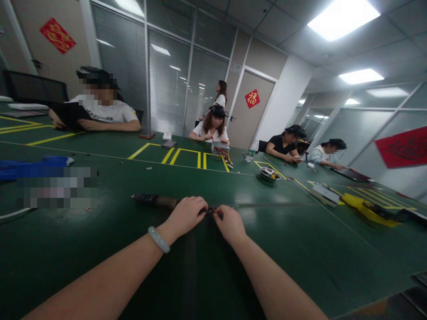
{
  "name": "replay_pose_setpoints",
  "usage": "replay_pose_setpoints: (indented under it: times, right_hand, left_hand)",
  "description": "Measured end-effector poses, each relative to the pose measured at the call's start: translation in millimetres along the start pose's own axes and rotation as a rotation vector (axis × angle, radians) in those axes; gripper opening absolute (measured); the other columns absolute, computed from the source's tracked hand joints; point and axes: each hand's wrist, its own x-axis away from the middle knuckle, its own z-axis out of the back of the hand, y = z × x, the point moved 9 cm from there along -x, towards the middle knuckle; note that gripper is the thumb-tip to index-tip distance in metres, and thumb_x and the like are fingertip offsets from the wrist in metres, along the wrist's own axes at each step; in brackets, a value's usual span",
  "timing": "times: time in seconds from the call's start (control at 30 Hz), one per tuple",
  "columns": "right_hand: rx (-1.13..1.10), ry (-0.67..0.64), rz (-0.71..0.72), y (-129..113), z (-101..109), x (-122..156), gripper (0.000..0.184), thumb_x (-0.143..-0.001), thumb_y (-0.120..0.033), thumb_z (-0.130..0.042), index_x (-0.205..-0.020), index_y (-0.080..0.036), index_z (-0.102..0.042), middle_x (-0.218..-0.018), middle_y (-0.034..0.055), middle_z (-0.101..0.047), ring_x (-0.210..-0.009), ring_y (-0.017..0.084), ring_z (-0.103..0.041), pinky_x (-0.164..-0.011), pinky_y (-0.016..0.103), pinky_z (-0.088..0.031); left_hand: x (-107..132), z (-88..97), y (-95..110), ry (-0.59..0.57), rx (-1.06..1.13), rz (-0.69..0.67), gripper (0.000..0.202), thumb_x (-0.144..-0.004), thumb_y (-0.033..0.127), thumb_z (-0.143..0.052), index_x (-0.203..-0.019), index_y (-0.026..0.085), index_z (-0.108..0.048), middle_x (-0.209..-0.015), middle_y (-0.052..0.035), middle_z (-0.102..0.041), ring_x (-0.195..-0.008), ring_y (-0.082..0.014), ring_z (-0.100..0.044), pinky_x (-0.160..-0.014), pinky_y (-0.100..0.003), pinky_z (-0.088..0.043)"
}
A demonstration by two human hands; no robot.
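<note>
My left hand, with a pale bangle at the wrist, is closed with its fingertips pinched on a small dark part. My right hand pinches the same part from the other side. Both hands are low over the green tabletop. The part is too small and covered to name. Just behind my left hand lies a long cylindrical tool with a black, narrowing tip and a brownish body. Its right end is hidden by that hand.
A metal bowl holding small parts stands beyond my right hand, near a water bottle. A yellow item and a white box lie to the right. Blue material lies left. Several people sit across the green table.
</note>
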Motion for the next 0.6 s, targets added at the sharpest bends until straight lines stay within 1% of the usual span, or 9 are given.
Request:
replay_pose_setpoints:
  times: [0.3,0.6]
  right_hand:
    - [-0.022,-0.013,0.039,-9.3,-5.9,-2.3,0.012,-0.088,-0.022,-0.053,-0.091,-0.022,-0.065,-0.091,0.0015,-0.068,-0.088,0.015,-0.061,-0.081,0.026,-0.042]
    - [-0.074,0.017,0.032,-7.5,-7.3,-2.1,0.013,-0.088,-0.023,-0.053,-0.092,-0.022,-0.065,-0.091,0.0018,-0.068,-0.088,0.016,-0.061,-0.081,0.026,-0.042]
  left_hand:
    - [0.0,-0.7,1.2,-0.001,-0.049,-0.008,0.008,-0.089,0.022,-0.052,-0.094,0.022,-0.059,-0.099,-0.0031,-0.060,-0.093,-0.0207,-0.057,-0.083,-0.035,-0.041]
    - [0.2,2.0,3.4,0.018,-0.040,-0.006,0.006,-0.089,0.020,-0.054,-0.093,0.022,-0.058,-0.097,-0.0019,-0.060,-0.092,-0.0207,-0.056,-0.081,-0.035,-0.041]
